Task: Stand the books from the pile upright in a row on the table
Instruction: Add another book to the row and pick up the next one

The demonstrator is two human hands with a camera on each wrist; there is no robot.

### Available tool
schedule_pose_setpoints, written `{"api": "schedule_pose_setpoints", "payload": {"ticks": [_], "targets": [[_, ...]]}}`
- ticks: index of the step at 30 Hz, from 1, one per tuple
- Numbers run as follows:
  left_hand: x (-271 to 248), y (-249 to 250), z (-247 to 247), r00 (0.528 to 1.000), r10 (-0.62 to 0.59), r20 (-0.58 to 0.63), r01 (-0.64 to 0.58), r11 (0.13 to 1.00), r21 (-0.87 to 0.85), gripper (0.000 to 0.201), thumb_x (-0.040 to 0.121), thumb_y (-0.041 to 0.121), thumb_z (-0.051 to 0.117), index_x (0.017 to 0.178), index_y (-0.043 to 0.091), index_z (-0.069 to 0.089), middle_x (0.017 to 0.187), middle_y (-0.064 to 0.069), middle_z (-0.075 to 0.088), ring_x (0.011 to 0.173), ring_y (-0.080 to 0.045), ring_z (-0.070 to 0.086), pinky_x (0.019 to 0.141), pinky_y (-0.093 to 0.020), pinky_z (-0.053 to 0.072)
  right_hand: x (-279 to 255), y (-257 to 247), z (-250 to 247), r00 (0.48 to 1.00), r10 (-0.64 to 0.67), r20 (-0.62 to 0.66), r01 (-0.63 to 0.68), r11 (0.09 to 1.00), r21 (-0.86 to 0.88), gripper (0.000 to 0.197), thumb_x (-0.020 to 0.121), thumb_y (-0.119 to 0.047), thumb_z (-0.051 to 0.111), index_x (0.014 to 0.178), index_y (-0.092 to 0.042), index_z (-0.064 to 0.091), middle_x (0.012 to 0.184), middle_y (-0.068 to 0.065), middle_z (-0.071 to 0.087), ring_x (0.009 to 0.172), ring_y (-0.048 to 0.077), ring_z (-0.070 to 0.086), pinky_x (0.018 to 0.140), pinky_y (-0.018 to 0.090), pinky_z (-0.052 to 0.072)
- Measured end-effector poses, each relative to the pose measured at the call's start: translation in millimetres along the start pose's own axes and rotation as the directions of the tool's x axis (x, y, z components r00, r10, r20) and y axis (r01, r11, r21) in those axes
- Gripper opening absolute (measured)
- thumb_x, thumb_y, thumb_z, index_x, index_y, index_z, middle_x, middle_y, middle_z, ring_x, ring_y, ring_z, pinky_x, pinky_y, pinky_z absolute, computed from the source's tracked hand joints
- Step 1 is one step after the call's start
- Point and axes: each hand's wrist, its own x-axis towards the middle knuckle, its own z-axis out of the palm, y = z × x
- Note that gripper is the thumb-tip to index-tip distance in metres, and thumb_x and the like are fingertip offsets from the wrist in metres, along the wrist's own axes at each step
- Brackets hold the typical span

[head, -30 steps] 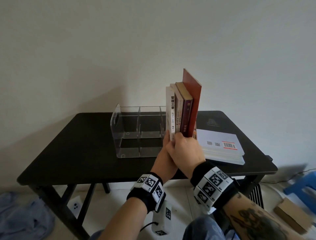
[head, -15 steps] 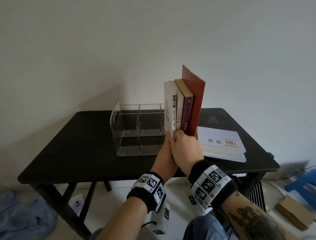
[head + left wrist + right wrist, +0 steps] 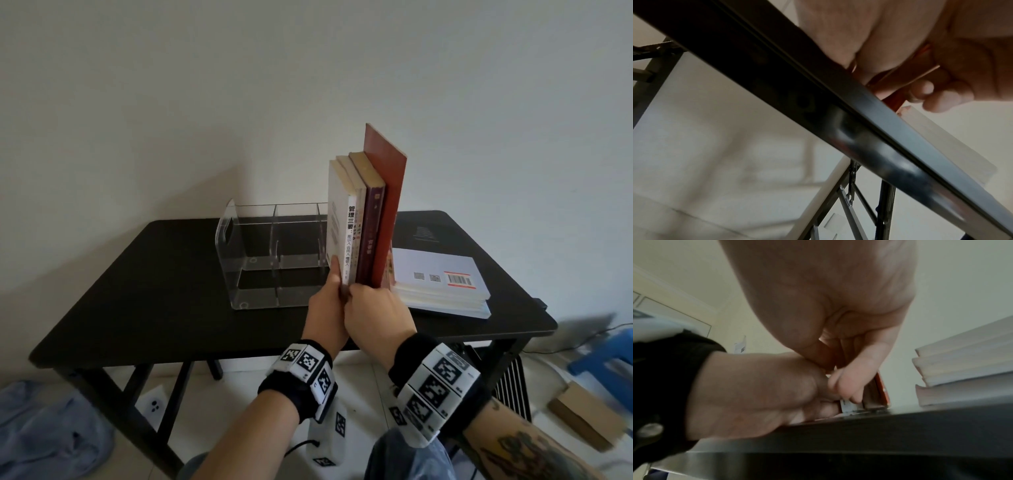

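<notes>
**Books clamped upright between two hands**

Table (image 3: 144,291), black and folding-legged, carries everything in view against a pale wall. Toward its back stands a clear acrylic organiser (image 3: 260,260) with several compartments; whether the upright books touch its right end cannot be told. On the right side of the tabletop lies the pile (image 3: 442,291), a few pale books stacked flat, the top one showing a barcode on its back cover.

Between organiser and pile stand the upright books (image 3: 363,222), four volumes pressed together, spines facing the camera: a white one with dark characters on the left, a pale one, a maroon one, and a taller red one on the right that leans slightly. The right wrist view shows their bottom edges down at the table surface.

Left hand (image 3: 327,308) lies flat against the white book's left side, fingers straight and pressing. Right hand (image 3: 378,313) grips the bundle low at the spines, its fingers (image 3: 851,386) curled onto the books' lower corners. The two hands touch each other at the base of the books.
</notes>
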Motion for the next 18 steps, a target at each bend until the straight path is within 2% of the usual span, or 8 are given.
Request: {"api": "schedule_pose_setpoints", "payload": {"ticks": [2, 3, 7, 9, 10, 12, 15, 18], "targets": [[0, 6, 4, 0.998, -0.061, -0.019, 0.058, 0.989, -0.135, 0.037, 0.103, 0.02, 0.04, 0.134, 0.04, 0.036, 0.092, 0.016, 0.061, 0.073, 0.02, 0.06, 0.062, 0.001, 0.044, -3, 3, 1, 1.0, 0.008, 0.01, -0.008, 1.0, 0.017, 0.025, 0.097, -0.024, 0.039, 0.103, -0.015, 0.062, 0.101, 0.011, 0.068, 0.088, 0.033, 0.065, 0.075, 0.036, 0.053], [2, 7, 6, 0.995, -0.099, -0.026, 0.092, 0.976, -0.199, 0.029, 0.104, 0.024, 0.037, 0.127, 0.042, 0.041, 0.089, 0.017, 0.061, 0.067, 0.02, 0.06, 0.057, 0.001, 0.043, -5, 5, 2, 1.0, 0.007, 0.021, -0.008, 1.0, 0.027, 0.025, 0.097, -0.024, 0.04, 0.104, -0.016, 0.063, 0.102, 0.011, 0.068, 0.088, 0.032, 0.064, 0.075, 0.036, 0.054], [2, 4, 13, 0.975, -0.197, -0.106, 0.167, 0.957, -0.236, 0.015, 0.102, 0.033, 0.035, 0.094, 0.036, 0.048, 0.087, 0.007, 0.067, 0.076, 0.0, 0.068, 0.053, -0.008, 0.048, -11, 12, -1, 0.998, -0.036, -0.049, 0.037, 0.999, 0.033, 0.022, 0.092, -0.024, 0.045, 0.094, -0.017, 0.065, 0.094, 0.009, 0.069, 0.079, 0.03, 0.062, 0.067, 0.031, 0.051], [-3, 2, 15, 0.983, -0.154, -0.103, 0.139, 0.98, -0.14, 0.018, 0.096, 0.044, 0.032, 0.1, 0.036, 0.048, 0.097, 0.001, 0.068, 0.083, -0.002, 0.068, 0.066, -0.014, 0.054, -12, 17, -5, 0.993, -0.049, -0.107, 0.05, 0.999, 0.011, 0.021, 0.091, -0.028, 0.047, 0.089, -0.018, 0.065, 0.087, 0.006, 0.068, 0.069, 0.026, 0.056, 0.061, 0.027, 0.044], [-5, 1, 16, 0.99, -0.118, -0.079, 0.112, 0.991, -0.078, 0.031, 0.09, 0.052, 0.032, 0.111, 0.035, 0.048, 0.106, -0.002, 0.067, 0.092, -0.008, 0.067, 0.078, -0.022, 0.057, -13, 20, -7, 0.99, -0.052, -0.13, 0.053, 0.999, 0.001, 0.021, 0.09, -0.03, 0.048, 0.087, -0.018, 0.065, 0.082, 0.005, 0.067, 0.066, 0.025, 0.053, 0.059, 0.027, 0.041], [-8, -1, 15, 0.996, -0.024, -0.091, 0.029, 0.998, 0.061, 0.042, 0.091, 0.05, 0.037, 0.126, 0.03, 0.045, 0.114, 0.0, 0.065, 0.102, -0.012, 0.064, 0.091, -0.03, 0.055, -16, 24, -11, 0.985, -0.045, -0.166, 0.041, 0.999, -0.023, 0.025, 0.089, -0.037, 0.05, 0.078, -0.019, 0.063, 0.071, 0.002, 0.064, 0.063, 0.024, 0.056, 0.055, 0.028, 0.044], [-12, -6, 12, 0.973, 0.152, -0.173, -0.113, 0.969, 0.218, 0.035, 0.099, 0.037, 0.038, 0.129, 0.028, 0.051, 0.111, 0.008, 0.065, 0.1, -0.004, 0.063, 0.091, -0.018, 0.051, -17, 30, -17, 0.977, 0.005, -0.213, -0.012, 0.999, -0.034, 0.038, 0.086, -0.057, 0.049, 0.075, -0.022, 0.058, 0.063, -0.004, 0.06, 0.06, 0.021, 0.059, 0.054, 0.029, 0.048], [-10, -9, 7, 0.957, 0.236, -0.171, -0.161, 0.917, 0.366, 0.043, 0.094, 0.04, 0.034, 0.13, 0.025, 0.054, 0.109, 0.007, 0.067, 0.1, -0.005, 0.063, 0.089, -0.024, 0.054, -11, 33, -21, 0.974, 0.055, -0.218, -0.046, 0.998, 0.044, 0.04, 0.085, -0.06, 0.054, 0.086, -0.02, 0.047, 0.067, -0.007, 0.055, 0.064, 0.021, 0.058, 0.055, 0.031, 0.043]]}}
